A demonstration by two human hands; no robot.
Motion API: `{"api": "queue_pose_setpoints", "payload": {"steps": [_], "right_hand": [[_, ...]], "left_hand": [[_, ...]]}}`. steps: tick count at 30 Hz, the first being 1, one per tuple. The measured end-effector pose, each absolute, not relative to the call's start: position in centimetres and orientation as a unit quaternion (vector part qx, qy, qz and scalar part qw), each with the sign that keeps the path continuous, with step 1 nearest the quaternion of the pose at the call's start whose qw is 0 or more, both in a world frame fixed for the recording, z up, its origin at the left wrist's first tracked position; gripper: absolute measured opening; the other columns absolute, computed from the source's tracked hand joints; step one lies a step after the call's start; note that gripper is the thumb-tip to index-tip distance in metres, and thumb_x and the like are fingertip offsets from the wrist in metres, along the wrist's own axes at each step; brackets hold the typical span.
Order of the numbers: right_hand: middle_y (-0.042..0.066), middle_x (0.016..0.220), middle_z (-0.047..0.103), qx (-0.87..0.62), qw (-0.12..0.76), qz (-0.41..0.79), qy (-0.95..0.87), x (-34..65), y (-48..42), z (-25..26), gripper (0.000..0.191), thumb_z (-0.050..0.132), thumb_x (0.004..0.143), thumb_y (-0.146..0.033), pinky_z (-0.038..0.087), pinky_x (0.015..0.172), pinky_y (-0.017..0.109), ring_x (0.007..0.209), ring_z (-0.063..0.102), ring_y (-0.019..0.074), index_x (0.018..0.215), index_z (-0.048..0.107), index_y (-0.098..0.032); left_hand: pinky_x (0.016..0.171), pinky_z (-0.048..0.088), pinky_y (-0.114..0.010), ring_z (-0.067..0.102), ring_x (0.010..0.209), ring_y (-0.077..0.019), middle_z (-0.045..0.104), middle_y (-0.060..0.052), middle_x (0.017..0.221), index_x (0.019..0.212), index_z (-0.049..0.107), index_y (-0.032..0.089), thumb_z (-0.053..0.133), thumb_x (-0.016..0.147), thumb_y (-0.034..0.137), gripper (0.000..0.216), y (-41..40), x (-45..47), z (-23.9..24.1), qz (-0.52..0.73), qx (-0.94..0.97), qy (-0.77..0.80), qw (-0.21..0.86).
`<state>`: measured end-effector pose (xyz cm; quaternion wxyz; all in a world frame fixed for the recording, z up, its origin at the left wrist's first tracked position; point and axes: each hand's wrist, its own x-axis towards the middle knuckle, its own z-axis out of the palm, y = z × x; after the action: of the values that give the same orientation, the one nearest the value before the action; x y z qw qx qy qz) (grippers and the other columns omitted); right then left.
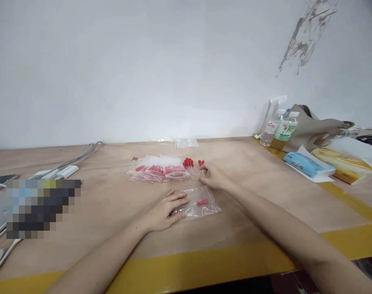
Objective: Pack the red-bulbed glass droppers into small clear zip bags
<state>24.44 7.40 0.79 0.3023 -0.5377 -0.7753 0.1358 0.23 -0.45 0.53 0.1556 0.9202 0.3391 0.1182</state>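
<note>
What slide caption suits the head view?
Left hand on flat clear plastic bag with one red tapered piece; right hand beside slim clear red-topped tubes.

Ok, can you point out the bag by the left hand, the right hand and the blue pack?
Bag (pixel 193 207): head view, clear plastic near its middle.
Right hand (pixel 215 177): head view, back of the hand.
Blue pack (pixel 310 163): head view, blue wrapper.

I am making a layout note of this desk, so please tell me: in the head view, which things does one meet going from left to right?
Grey cable, pile of plastic zip bags, bunch of red-topped droppers, right hand, green-labelled bottle, blue tissue pack, yellow tissue pack.
</note>
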Motion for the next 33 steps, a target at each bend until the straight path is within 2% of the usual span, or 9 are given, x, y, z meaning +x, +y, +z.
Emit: {"api": "queue_pose_setpoints", "payload": {"steps": [3, 5, 10, 14, 20, 24, 26, 30, 33], "right_hand": [[0.009, 0.104, 0.055, -0.557, 0.278, 0.062, -0.780, 20.7, 8.3, 0.9, 0.053, 0.063, 0.063, -0.039, 0.040, 0.074, 0.030, 0.089, 0.054, 0.0200, 0.109, 0.048, -0.018], [0.011, 0.109, 0.051, -0.571, 0.252, 0.030, -0.781, 18.6, 8.8, 0.9, 0.058, 0.063, 0.063, -0.044, 0.039, 0.077, 0.034, 0.094, 0.052, 0.0234, 0.111, 0.046, -0.017], [0.013, 0.109, 0.053, -0.603, 0.195, -0.012, -0.773, 16.7, 10.0, 0.3, 0.037, 0.052, 0.075, -0.030, 0.035, 0.082, 0.035, 0.097, 0.051, 0.0240, 0.110, 0.048, -0.016], [0.013, 0.103, 0.057, -0.611, 0.184, -0.005, -0.770, 17.9, 10.6, 0.1, 0.027, 0.045, 0.079, -0.022, 0.036, 0.081, 0.033, 0.092, 0.054, 0.0224, 0.103, 0.054, -0.015], [0.013, 0.093, 0.061, -0.604, 0.205, -0.006, -0.770, 20.6, 10.2, 0.1, 0.025, 0.039, 0.082, -0.024, 0.037, 0.078, 0.030, 0.088, 0.055, 0.0207, 0.093, 0.059, -0.013], [0.005, 0.084, 0.062, -0.599, 0.283, 0.055, -0.747, 22.6, 10.3, 0.1, 0.026, 0.044, 0.080, -0.031, 0.039, 0.071, 0.025, 0.081, 0.057, 0.0166, 0.095, 0.059, -0.017], [0.007, 0.090, 0.061, -0.654, 0.325, 0.055, -0.681, 24.0, 10.7, 0.0, 0.027, 0.044, 0.079, -0.034, 0.039, 0.068, 0.026, 0.080, 0.057, 0.0171, 0.095, 0.059, -0.018], [0.013, 0.104, 0.055, -0.749, 0.350, 0.085, -0.556, 27.0, 11.7, -0.2, 0.033, 0.056, 0.068, -0.036, 0.040, 0.069, 0.030, 0.085, 0.057, 0.0216, 0.095, 0.058, -0.016], [0.010, 0.082, 0.060, -0.721, 0.382, 0.215, -0.536, 28.4, 12.4, -0.7, 0.024, 0.068, 0.056, -0.028, 0.040, 0.069, 0.030, 0.084, 0.056, 0.0235, 0.075, 0.058, -0.016]], "left_hand": [[0.107, 0.017, -0.045, 0.026, 0.129, -0.0225, 0.035, -0.004, 0.138, 0.129, 0.039, 0.027, 0.040, 0.088, 0.042, 0.044, -0.5, 0.2, 0.4, 0.124, 0.924, 0.330, 0.147], [0.106, 0.018, -0.045, 0.026, 0.128, -0.0227, 0.035, -0.004, 0.137, 0.130, 0.039, 0.027, 0.040, 0.089, 0.042, 0.044, -0.6, 0.2, 0.5, 0.122, 0.926, 0.327, 0.145], [0.105, 0.020, -0.046, 0.024, 0.129, -0.0236, 0.033, -0.004, 0.138, 0.129, 0.039, 0.027, 0.039, 0.088, 0.043, 0.044, -0.7, 0.1, 0.7, 0.116, 0.922, 0.336, 0.152], [0.106, 0.020, -0.046, 0.024, 0.129, -0.0239, 0.032, -0.004, 0.139, 0.129, 0.040, 0.027, 0.039, 0.088, 0.044, 0.044, -0.8, 0.1, 0.8, 0.113, 0.921, 0.339, 0.156], [0.106, 0.019, -0.045, 0.022, 0.130, -0.0232, 0.032, -0.004, 0.139, 0.129, 0.040, 0.027, 0.038, 0.088, 0.045, 0.045, -0.7, 0.2, 0.7, 0.104, 0.920, 0.346, 0.155], [0.106, 0.019, -0.045, 0.023, 0.130, -0.0228, 0.033, -0.004, 0.138, 0.130, 0.039, 0.026, 0.038, 0.088, 0.045, 0.045, -0.6, 0.2, 0.7, 0.105, 0.920, 0.345, 0.151], [0.106, 0.019, -0.045, 0.024, 0.129, -0.0229, 0.034, -0.004, 0.138, 0.130, 0.039, 0.026, 0.038, 0.088, 0.045, 0.045, -0.6, 0.2, 0.8, 0.106, 0.921, 0.345, 0.149], [0.106, 0.019, -0.045, 0.025, 0.129, -0.0225, 0.034, -0.004, 0.138, 0.130, 0.039, 0.027, 0.039, 0.088, 0.044, 0.045, -0.6, 0.1, 0.7, 0.111, 0.923, 0.340, 0.146], [0.106, 0.019, -0.045, 0.025, 0.129, -0.0224, 0.034, -0.004, 0.138, 0.130, 0.038, 0.028, 0.039, 0.088, 0.044, 0.045, -0.5, 0.0, 0.5, 0.115, 0.922, 0.339, 0.147]]}}
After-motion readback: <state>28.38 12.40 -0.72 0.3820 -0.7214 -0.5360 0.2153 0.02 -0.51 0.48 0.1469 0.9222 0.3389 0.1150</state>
